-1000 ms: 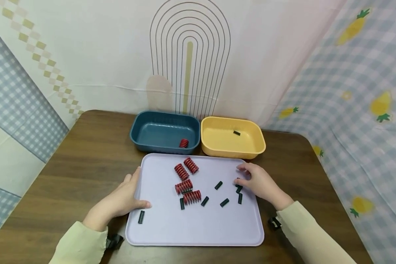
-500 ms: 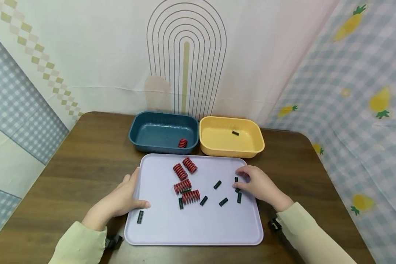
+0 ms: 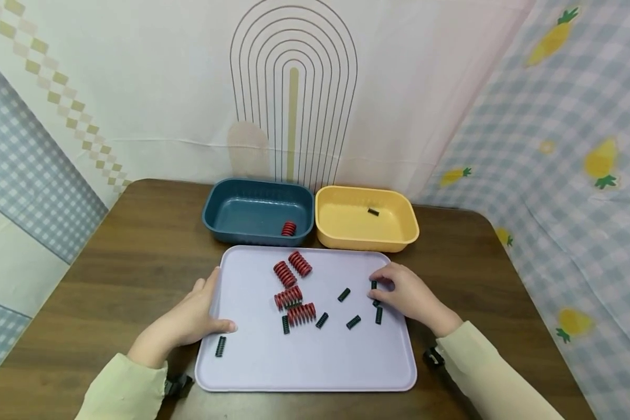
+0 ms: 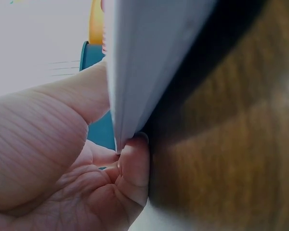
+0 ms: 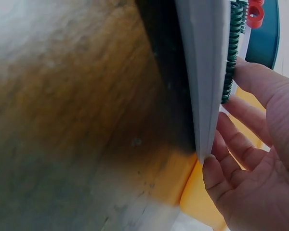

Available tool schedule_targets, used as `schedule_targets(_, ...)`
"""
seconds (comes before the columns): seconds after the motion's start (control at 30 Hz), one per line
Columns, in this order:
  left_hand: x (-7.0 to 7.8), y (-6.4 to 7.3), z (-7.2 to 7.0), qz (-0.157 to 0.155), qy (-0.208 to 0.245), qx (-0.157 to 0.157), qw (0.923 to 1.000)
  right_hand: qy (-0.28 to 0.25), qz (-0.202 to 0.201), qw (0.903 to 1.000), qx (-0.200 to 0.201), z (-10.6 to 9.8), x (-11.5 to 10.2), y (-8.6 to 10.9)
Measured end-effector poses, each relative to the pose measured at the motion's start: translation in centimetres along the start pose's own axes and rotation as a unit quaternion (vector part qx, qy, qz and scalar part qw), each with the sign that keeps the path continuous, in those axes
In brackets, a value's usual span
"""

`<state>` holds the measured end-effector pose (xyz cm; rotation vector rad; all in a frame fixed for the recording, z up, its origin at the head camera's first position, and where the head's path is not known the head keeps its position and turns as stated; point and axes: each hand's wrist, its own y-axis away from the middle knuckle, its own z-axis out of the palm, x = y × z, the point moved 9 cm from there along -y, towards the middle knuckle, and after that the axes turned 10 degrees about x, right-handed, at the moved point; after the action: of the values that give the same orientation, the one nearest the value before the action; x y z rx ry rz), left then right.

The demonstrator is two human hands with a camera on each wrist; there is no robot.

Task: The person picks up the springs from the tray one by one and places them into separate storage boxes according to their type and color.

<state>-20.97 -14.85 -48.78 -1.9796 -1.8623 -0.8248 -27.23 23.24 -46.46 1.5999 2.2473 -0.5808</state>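
Observation:
In the head view my left hand (image 3: 186, 318) grips the left side of the pale lilac tray (image 3: 304, 370), with its thumb over the rim. The left wrist view shows a finger against the tray's underside. Near the tray's right edge, my right hand (image 3: 412, 296) pinches a small dark green spring (image 3: 374, 284) between thumb and index finger. Another green spring (image 3: 378, 315) lies just below that hand, and one more is partly hidden by the thumb. Several larger red springs (image 3: 301, 314) lie left of centre, among more scattered small green springs (image 3: 344, 294).
Behind the tray stand a blue bin (image 3: 257, 239) holding a red spring (image 3: 289, 228) and a yellow bin (image 3: 367, 242) holding a dark spring (image 3: 373, 212). All rest on a brown wooden table (image 3: 121, 268) backed by patterned cloth.
My right thumb and index finger have closed in on the small green spring at the tray's right side. The left hand keeps its place, and the view has shifted slightly.

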Motion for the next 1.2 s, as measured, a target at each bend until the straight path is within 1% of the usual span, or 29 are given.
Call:
schedule_targets(0.1, 0.0, 0.0, 0.0, -0.004, 0.002, -0.003, 1.0, 0.004, 0.004, 0.9999, -0.008, 0.1, -0.1, -0.2)
schedule_targets(0.17, 0.0, 0.0, -0.1, -0.001, 0.0, -0.003, 1.0, 0.01, 0.003, 0.9999, -0.012, 0.1, -0.2, -0.2)
schedule_targets(0.33, 0.1, -0.2, -0.4, 0.006, 0.001, 0.008, 1.0, 0.015, -0.007, 0.9999, 0.002, -0.1, -0.6, -0.5)
schedule_targets(0.43, 0.2, -0.2, -0.3, 0.007, 0.004, 0.01, 0.9999, 0.014, -0.002, 0.9999, 0.008, -0.2, -0.5, -0.6)
schedule_targets(0.6, 0.1, -0.1, -0.1, 0.011, 0.004, 0.007, 0.9999, 0.014, 0.005, 0.9999, 0.006, 0.1, -0.4, -0.5)
schedule_targets(0.8, 0.1, -0.2, -0.2, 0.016, -0.002, 0.015, 0.9998, 0.003, 0.006, 0.9994, 0.034, -0.4, -0.6, -0.7)
schedule_targets(0.9, 0.0, -0.2, -0.1, 0.015, -0.001, 0.014, 0.9998, 0.001, 0.003, 0.9992, 0.041, -0.6, -0.8, -0.7)
schedule_targets(1.0, -0.1, -0.1, 0.0, 0.016, 0.0, 0.016, 0.9997, -0.001, -0.003, 0.9988, 0.049, -0.8, -1.1, -0.7)
schedule_targets(1.2, -0.1, -0.1, 0.0, 0.021, -0.001, 0.03, 0.9993, -0.007, -0.018, 0.9969, 0.077, -1.1, -1.8, -0.9)
